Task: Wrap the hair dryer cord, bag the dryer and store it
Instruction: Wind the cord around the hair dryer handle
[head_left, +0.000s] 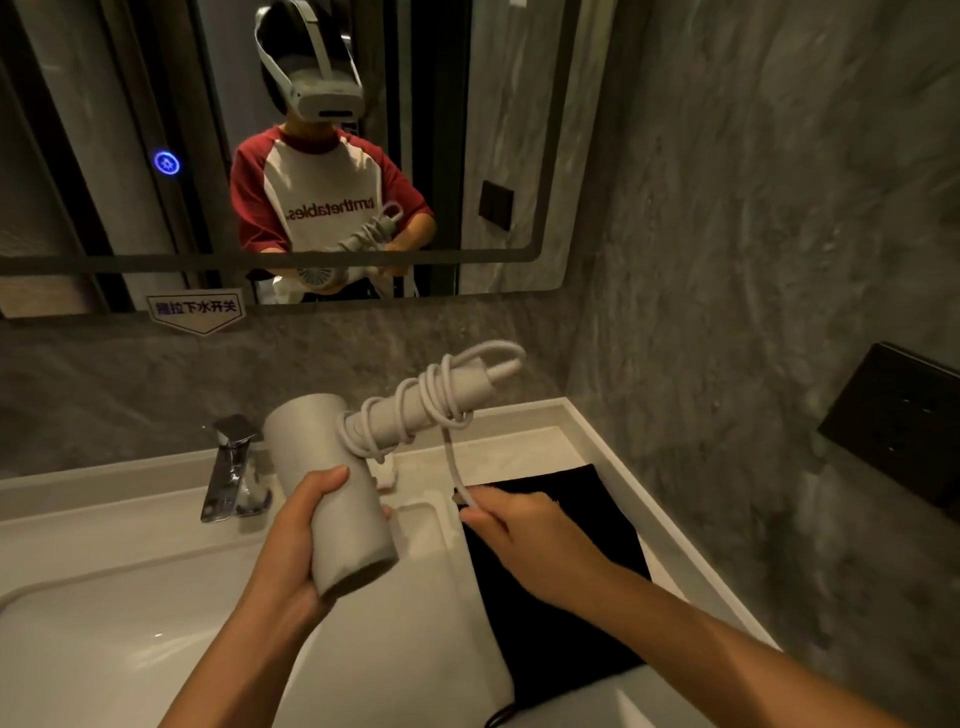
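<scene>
The hair dryer (332, 483) looks matt, smooth plastic, its cord (415, 410) rubbery; right of it lies a black cloth bag (561, 587), dull; left, the tap (231, 467) is glossy metal; the counter (519, 447) beneath is polished stone.

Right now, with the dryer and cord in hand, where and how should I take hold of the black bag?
Grip the black bag at its near end, where a drawstring loop shows. It lies flat on the counter to the right of the basin, so pinch the top layer from above with the right hand, probably after freeing the cord.
</scene>
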